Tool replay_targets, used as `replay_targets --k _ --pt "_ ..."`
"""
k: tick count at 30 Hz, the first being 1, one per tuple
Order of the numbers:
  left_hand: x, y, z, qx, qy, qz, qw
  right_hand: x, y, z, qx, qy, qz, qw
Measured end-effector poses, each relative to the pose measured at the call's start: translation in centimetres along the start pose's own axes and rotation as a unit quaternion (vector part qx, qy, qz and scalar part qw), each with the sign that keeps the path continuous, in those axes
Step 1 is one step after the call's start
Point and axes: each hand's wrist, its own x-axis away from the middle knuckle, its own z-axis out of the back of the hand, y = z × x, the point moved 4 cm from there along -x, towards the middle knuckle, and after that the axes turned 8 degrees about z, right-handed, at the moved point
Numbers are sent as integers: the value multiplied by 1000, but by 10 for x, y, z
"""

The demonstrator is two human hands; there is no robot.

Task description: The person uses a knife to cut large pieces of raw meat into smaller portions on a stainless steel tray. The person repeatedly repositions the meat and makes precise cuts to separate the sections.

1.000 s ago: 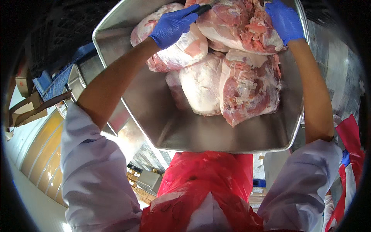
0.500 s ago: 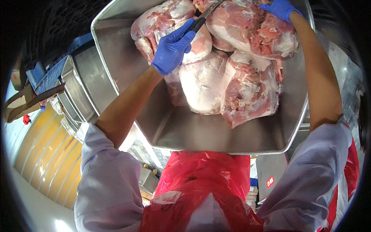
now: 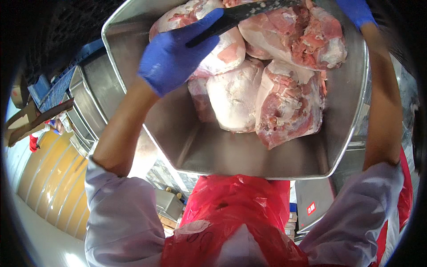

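My left hand (image 3: pixel 171 55), in a blue glove, is closed round the black handle of a knife (image 3: pixel 249 12). The blade, dark and specked with light bits, points right over the meat near the top edge. Below it, several large raw meat pieces lie heaped in a steel tub (image 3: pixel 240 155). Among them are a pale, fat-covered piece (image 3: pixel 233 98), a red cut-faced piece (image 3: pixel 289 107) and a big joint (image 3: pixel 280 38) at the upper right. My right hand (image 3: pixel 357 12), also blue-gloved, is at the tub's upper right rim, apart from the meat; its fingers are mostly out of view.
More steel tubs (image 3: pixel 91 95) stand to the left, beside a blue crate (image 3: pixel 55 86). Further left are a yellow striped surface (image 3: pixel 55 182) and part of another person (image 3: pixel 57 127). A grey metal box (image 3: pixel 313 200) sits below the tub's right corner.
My left hand has come nearer and a little left with the knife, now larger in view. My right hand has left the meat and moved right to the tub's rim.
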Motion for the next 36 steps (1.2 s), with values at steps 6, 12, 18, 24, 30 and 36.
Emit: replay_targets --k 6,12,18,24,30,36 --pt "-14 84 56 -155 -59 -63 984 124 -81 45 267 -44 38 962" --pt "-38 136 49 -351 -69 -318 878 220 -45 60 256 -63 -39 964" --pt "-26 156 9 -405 -91 -203 887 249 -72 24 104 140 -178 968" --pt "28 93 -60 -258 -1 -91 962 244 -58 14 180 121 -94 972" --pt "39 76 -123 -249 8 24 968 243 -67 23 134 161 -180 961" --pt "-10 106 -160 -127 80 104 983 242 -61 12 160 153 -187 957"
